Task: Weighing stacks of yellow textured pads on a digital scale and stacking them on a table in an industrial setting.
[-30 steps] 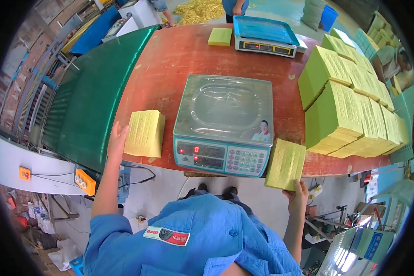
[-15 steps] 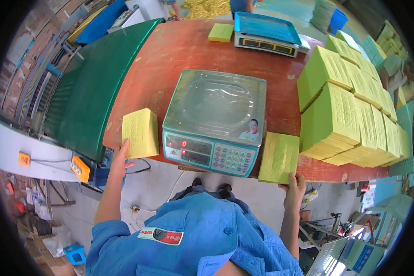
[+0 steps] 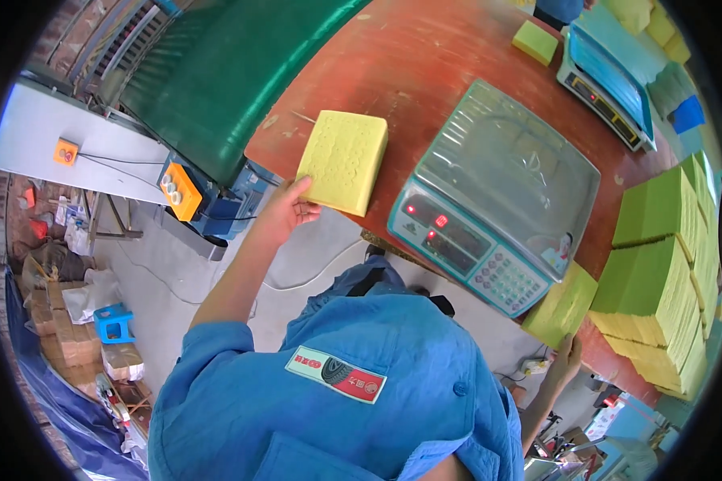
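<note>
A thick stack of yellow embossed paper lies on the red table, left of a digital scale. My left hand grips its near left corner, with the thumb on top and the fingers curled below. The scale has a bare clear-covered tray and lit red digits. At its right, a thinner-looking pile of yellow paper lies by the table's front edge. My right hand pinches the near edge of this pile; part of its fingers is hidden.
Tall blocks of yellow paper are stacked at the right. A second scale with a blue tray and a small yellow stack stand farther back. Green sheeting covers the left side, near an orange button box.
The view has turned left, so the table and scale appear tilted and farther right. Both hands stay at their yellow paper stacks.
</note>
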Demonstrator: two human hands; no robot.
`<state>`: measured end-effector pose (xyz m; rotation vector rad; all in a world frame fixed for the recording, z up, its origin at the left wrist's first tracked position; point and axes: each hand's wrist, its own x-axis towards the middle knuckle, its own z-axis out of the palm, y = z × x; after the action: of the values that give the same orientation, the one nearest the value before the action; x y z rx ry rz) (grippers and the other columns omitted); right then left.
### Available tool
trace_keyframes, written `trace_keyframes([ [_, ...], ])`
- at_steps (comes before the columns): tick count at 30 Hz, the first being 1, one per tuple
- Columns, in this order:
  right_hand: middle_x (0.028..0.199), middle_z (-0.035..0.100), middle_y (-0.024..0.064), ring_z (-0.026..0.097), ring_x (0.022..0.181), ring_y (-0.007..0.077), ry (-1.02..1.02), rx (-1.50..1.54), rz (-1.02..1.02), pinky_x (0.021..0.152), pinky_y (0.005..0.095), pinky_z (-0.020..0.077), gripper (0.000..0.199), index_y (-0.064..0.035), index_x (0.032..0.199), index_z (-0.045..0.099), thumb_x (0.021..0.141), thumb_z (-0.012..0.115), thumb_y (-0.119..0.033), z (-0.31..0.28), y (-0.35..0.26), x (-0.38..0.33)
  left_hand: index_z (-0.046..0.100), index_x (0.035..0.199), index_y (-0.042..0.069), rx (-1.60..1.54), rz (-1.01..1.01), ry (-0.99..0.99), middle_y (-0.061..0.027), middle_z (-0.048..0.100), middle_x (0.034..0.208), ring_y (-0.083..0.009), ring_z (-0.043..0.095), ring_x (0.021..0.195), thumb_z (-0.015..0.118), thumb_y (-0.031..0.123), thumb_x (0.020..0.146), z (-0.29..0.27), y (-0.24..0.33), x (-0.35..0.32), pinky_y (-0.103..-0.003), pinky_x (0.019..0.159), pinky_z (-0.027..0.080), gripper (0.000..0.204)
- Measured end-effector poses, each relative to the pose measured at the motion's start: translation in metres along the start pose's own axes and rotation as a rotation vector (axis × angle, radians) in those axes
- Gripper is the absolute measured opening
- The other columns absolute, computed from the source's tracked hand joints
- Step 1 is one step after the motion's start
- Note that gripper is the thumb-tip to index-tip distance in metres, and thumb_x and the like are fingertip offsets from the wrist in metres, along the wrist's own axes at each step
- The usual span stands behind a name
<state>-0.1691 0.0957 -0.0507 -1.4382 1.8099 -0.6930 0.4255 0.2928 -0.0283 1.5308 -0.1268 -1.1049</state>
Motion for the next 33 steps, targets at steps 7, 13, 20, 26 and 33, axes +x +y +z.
trace_keyframes([
  [7, 0.121, 0.059, 0.0129, 0.058, 0.104, 0.0208, 0.417, -0.191, -0.33, 0.085, 0.0314, 0.0499, 0.03, 0.002, 0.122, 0.058, 0.093, 0.056, -0.006, 0.023, -0.122, -0.045, 0.059, 0.119, 0.003, 0.254, 0.15, 0.007, -0.0033, 0.062, 0.092, -0.0098, 0.055, 0.078, 0.07, 0.047, 0.08, 0.005, 0.046, 0.026, -0.027, 0.069, 0.046, 0.06],
  [13, 0.122, 0.059, 0.0138, 0.057, 0.11, 0.022, 0.246, 0.093, -0.65, 0.089, 0.0305, 0.0472, 0.027, 0.0018, 0.11, 0.062, 0.085, 0.055, 0.007, 0.124, -0.255, -0.054, 0.062, 0.116, 0.004, -0.011, -0.121, -0.214, -0.008, 0.066, 0.108, -0.0161, 0.063, 0.096, 0.063, 0.035, 0.089, -0.052, 0.082, 0.07, -0.03, 0.076, 0.051, 0.04],
  [20, 0.124, 0.057, 0.0136, 0.056, 0.107, 0.0176, 0.406, 0.222, -0.455, 0.089, 0.0272, 0.0453, 0.025, 0.0033, 0.11, 0.061, 0.089, 0.05, 0.011, 0.133, -0.24, -0.059, 0.047, 0.137, 0.001, 0.18, -0.268, -0.397, -0.0078, 0.063, 0.116, -0.02, 0.061, 0.105, 0.063, 0.034, 0.089, -0.094, 0.162, 0.132, -0.035, 0.081, 0.055, 0.06],
  [26, 0.125, 0.055, 0.0144, 0.058, 0.103, 0.0167, 0.574, 0.251, -0.308, 0.091, 0.0267, 0.0442, 0.026, 0.0052, 0.113, 0.059, 0.093, 0.043, 0.01, 0.127, -0.235, -0.073, 0.041, 0.142, -0.004, 1.226, 0.121, -0.256, -0.0108, 0.06, 0.116, -0.0197, 0.059, 0.097, 0.07, 0.044, 0.083, -0.03, 0.295, 0.24, -0.034, 0.087, 0.052, 0.081],
  [33, 0.124, 0.058, 0.0132, 0.058, 0.096, 0.015, 0.645, 0.208, -0.271, 0.085, 0.0289, 0.0461, 0.025, 0.0029, 0.112, 0.059, 0.092, 0.045, 0.004, 0.137, -0.261, -0.082, 0.058, 0.129, 0.009, 1.36, 1.429, -0.582, -0.0208, 0.045, 0.143, -0.0399, 0.041, 0.134, 0.068, 0.047, 0.084, 0.329, 0.247, 0.39, -0.049, 0.109, 0.034, 0.06],
])
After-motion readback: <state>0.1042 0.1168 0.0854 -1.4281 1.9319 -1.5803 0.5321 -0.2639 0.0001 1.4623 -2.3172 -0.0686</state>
